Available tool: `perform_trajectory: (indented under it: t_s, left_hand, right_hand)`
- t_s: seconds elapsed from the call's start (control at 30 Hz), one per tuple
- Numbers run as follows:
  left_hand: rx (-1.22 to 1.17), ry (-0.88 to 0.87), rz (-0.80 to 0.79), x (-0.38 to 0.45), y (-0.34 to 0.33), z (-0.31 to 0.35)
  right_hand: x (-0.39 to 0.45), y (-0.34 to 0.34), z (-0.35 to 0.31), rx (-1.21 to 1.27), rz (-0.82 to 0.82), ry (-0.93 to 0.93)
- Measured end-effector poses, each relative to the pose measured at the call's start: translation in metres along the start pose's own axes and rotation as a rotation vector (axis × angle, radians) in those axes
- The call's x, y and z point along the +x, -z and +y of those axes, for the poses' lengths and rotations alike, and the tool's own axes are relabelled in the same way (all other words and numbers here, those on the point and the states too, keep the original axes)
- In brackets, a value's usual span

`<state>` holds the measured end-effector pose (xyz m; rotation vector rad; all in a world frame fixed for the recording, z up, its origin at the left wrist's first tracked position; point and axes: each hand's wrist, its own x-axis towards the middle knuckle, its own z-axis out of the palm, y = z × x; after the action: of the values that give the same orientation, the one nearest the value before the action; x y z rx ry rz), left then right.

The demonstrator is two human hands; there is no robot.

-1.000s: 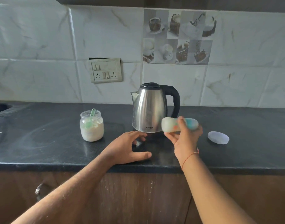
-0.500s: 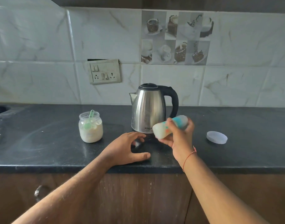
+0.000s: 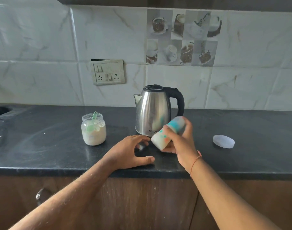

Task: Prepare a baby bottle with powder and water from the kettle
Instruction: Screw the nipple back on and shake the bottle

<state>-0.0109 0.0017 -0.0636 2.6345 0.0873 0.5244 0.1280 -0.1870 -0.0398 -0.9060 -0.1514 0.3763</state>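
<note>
Right hand (image 3: 181,143) fingers are gripping the tilted bottle (image 3: 168,132) before the kettle (image 3: 152,112); left hand (image 3: 130,152) is resting spread on the desk (image 3: 42,146).

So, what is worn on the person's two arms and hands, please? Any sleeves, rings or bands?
Both forearms are bare, with no sleeves in view. The right hand has a thin orange-red thread tied round the wrist. The left hand and its wrist show nothing worn. I see no rings, gloves or watch on either side.
</note>
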Motion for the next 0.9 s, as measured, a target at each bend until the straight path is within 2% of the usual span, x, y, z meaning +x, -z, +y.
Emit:
perform_trajectory:
  t_s: [0.03,0.07,0.1,0.13,0.17,0.2,0.23,0.27,0.3,0.37,0.4,0.43,0.47,0.5,0.53,0.57,0.63,0.67,0.7,0.77,0.8,0.83,0.9]
  left_hand:
    - [-0.002,0.002,-0.001,0.0,0.001,-0.001]
    - [-0.005,0.003,-0.009,0.0,0.002,0.001]
    - [-0.007,0.004,-0.012,0.0,0.002,0.001]
    - [-0.006,0.005,-0.01,0.0,0.001,0.001]
    - [-0.001,0.005,-0.013,0.0,0.001,0.0]
    - [0.006,0.004,-0.018,0.0,0.002,0.001]
    - [0.011,0.004,-0.014,0.0,0.001,0.001]
    - [0.01,0.005,-0.003,0.0,0.0,0.001]
    - [0.008,0.006,0.0,0.0,0.001,0.0]
    - [0.0,0.005,-0.009,0.0,0.001,0.001]
    - [-0.004,0.006,-0.009,0.001,0.001,0.001]
    - [-0.006,0.008,-0.013,0.001,0.0,0.0]
    - [-0.005,0.005,-0.016,0.001,0.001,0.0]
    - [-0.002,0.0,-0.009,0.001,0.0,0.0]
    - [-0.001,-0.003,0.003,0.001,0.0,0.0]
    - [-0.001,-0.001,0.005,0.001,0.0,-0.001]
    - [-0.001,0.0,-0.006,0.0,0.001,0.001]
    - [0.0,0.002,-0.002,0.0,0.001,0.001]
    - [0.002,0.006,-0.005,0.0,0.001,0.0]
    - [0.007,0.006,-0.017,0.0,0.002,0.001]
    - [0.011,0.005,-0.012,0.0,0.001,0.001]
    - [0.014,0.006,-0.012,0.0,0.001,0.0]
    - [0.011,0.008,-0.023,0.0,0.002,0.002]
  right_hand:
    - [0.002,-0.003,-0.001,0.028,0.047,0.069]
    - [0.005,0.004,-0.002,0.166,0.167,0.207]
    - [0.012,0.011,-0.003,0.294,0.25,0.265]
    - [0.016,0.014,-0.005,0.356,0.262,0.245]
    - [0.01,0.008,-0.009,0.275,0.204,0.207]
    - [0.006,0.005,-0.005,0.078,0.073,0.123]
    - [0.003,0.008,0.001,0.015,-0.016,0.04]
    - [-0.001,0.002,-0.002,-0.056,-0.029,0.019]
    - [0.0,-0.001,-0.003,-0.033,0.007,0.069]
    - [0.013,0.012,-0.004,0.25,0.2,0.226]
    - [0.018,0.014,-0.004,0.317,0.235,0.219]
    - [0.011,0.009,-0.007,0.273,0.202,0.203]
    - [0.005,0.005,-0.004,0.085,0.108,0.165]
    - [0.003,0.008,0.004,-0.003,-0.015,0.09]
    - [-0.003,0.002,0.002,-0.05,-0.032,0.047]
    - [-0.001,-0.002,0.0,-0.024,0.008,0.059]
    - [0.009,0.011,-0.001,0.218,0.206,0.218]
    - [0.015,0.014,-0.001,0.305,0.248,0.201]
    - [0.012,0.01,-0.005,0.299,0.21,0.167]
    - [0.0,0.008,0.0,0.065,0.021,0.082]
    - [-0.004,0.005,-0.003,0.061,-0.005,0.022]
    - [-0.001,0.001,-0.005,0.07,0.018,0.027]
    - [0.005,0.013,-0.004,0.199,0.174,0.191]
